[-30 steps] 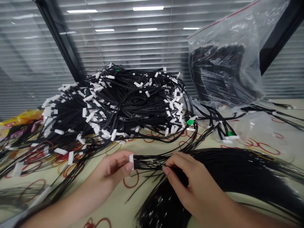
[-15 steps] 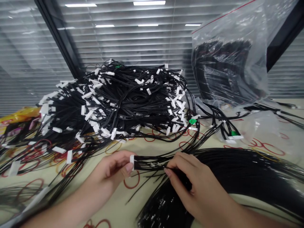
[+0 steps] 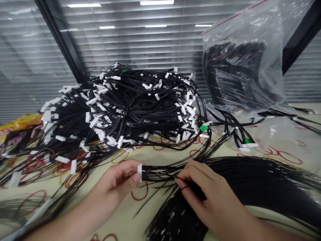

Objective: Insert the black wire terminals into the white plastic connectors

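Observation:
A white connector [image 3: 139, 173] is pinched between the thumb and fingers of my left hand [image 3: 122, 177]. Black wires [image 3: 156, 172] run from it to the right, toward my right hand [image 3: 204, 187]. That hand's thumb and forefinger are closed on a thin black wire [image 3: 173, 175] near the connector's wires; its other fingers are curled and partly hidden. Beneath and beside my right hand lies a thick curved bundle of black wires [image 3: 263, 180], with loose ends fanning out at the lower left.
At the back stands a large heap of black cables [image 3: 147, 107] with white connectors. A clear zip bag [image 3: 243, 73] of black wires leans against the window blinds [image 3: 140, 43]. Red rubber bands [image 3: 140, 192] are scattered on the pale table [image 3: 125, 211]. A yellow bag [image 3: 22, 122] lies far left.
My right hand has shifted very slightly right and down, its fingers still pinching a wire. My left hand keeps the connector in almost the same place.

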### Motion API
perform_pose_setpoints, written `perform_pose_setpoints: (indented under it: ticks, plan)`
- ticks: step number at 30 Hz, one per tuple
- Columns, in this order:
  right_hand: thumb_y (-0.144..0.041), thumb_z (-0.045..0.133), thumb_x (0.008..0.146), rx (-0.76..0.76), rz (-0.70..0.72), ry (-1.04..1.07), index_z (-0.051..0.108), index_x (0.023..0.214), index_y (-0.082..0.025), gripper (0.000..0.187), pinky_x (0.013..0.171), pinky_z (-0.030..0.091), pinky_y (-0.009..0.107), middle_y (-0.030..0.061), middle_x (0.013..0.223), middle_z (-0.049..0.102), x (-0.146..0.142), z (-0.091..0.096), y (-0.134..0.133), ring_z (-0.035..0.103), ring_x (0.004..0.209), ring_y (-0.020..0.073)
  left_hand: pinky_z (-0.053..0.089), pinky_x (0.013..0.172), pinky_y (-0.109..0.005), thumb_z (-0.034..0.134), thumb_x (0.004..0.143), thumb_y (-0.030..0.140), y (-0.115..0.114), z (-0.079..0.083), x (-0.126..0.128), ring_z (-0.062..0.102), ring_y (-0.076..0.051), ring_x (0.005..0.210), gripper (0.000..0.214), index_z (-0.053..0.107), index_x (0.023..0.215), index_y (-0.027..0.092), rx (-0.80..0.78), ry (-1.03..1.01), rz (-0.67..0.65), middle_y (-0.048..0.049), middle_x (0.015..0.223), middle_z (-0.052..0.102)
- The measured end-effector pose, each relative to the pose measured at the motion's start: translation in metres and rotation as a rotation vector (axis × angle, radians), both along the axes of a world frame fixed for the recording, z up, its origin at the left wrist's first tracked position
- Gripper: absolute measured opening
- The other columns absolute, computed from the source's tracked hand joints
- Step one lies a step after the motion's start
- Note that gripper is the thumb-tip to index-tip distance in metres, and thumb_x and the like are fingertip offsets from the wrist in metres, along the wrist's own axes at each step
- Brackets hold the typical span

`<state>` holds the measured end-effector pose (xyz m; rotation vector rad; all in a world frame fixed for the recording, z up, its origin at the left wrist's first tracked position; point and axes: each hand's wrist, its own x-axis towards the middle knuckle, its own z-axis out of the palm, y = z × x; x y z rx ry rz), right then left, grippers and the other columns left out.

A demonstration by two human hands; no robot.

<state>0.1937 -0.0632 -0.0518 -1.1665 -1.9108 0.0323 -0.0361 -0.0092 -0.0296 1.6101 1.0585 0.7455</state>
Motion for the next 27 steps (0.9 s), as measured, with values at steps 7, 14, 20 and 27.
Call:
perform_pose_setpoints:
  ticks: [7, 14, 20, 27]
  plan:
    - [-0.004, 0.048, 0.086, 0.051, 0.042, 0.007, 0.058, 0.079, -0.021, 0.021, 0.060, 0.049, 0.018, -0.0034, 0.072, 0.063, -0.0005, 0.0032, 0.0000, 0.061, 0.066, 0.0095, 0.043, 0.063, -0.023, 0.071, 0.084, 0.042, 0.0015, -0.0010, -0.0004, 0.053, -0.015, 0.066, 0.022, 0.073, 0.085, 0.020, -0.034, -0.039, 0.006, 0.0012, 0.069, 0.063]
    - [-0.003, 0.048, 0.086, 0.090, 0.050, 0.011, 0.059, 0.083, -0.020, 0.021, 0.062, 0.051, 0.020, -0.0022, 0.075, 0.064, -0.0012, 0.0024, -0.0018, 0.061, 0.067, 0.0102, 0.044, 0.066, -0.024, 0.071, 0.087, 0.040, 0.0002, -0.0028, -0.0019, 0.054, -0.015, 0.069, 0.019, 0.075, 0.088, 0.021, -0.051, -0.054, -0.026, 0.0016, 0.072, 0.064]
    - [-0.002, 0.047, 0.085, 0.090, 0.062, 0.014, 0.059, 0.082, -0.021, 0.022, 0.061, 0.051, 0.020, -0.0019, 0.074, 0.064, -0.0018, 0.0036, -0.0031, 0.062, 0.067, 0.0103, 0.043, 0.068, -0.024, 0.071, 0.086, 0.038, 0.0001, 0.0016, 0.0004, 0.056, -0.015, 0.071, 0.018, 0.073, 0.087, 0.021, -0.071, -0.073, -0.056, 0.0018, 0.073, 0.066]
    - [-0.003, 0.047, 0.086, 0.071, 0.067, 0.002, 0.060, 0.080, -0.020, 0.022, 0.061, 0.051, 0.019, -0.0018, 0.074, 0.064, -0.0012, 0.0044, -0.0051, 0.061, 0.067, 0.0103, 0.042, 0.069, -0.026, 0.068, 0.088, 0.041, 0.0012, 0.0000, -0.0003, 0.056, -0.017, 0.074, 0.021, 0.071, 0.087, 0.020, -0.066, -0.049, -0.055, 0.0002, 0.076, 0.065]
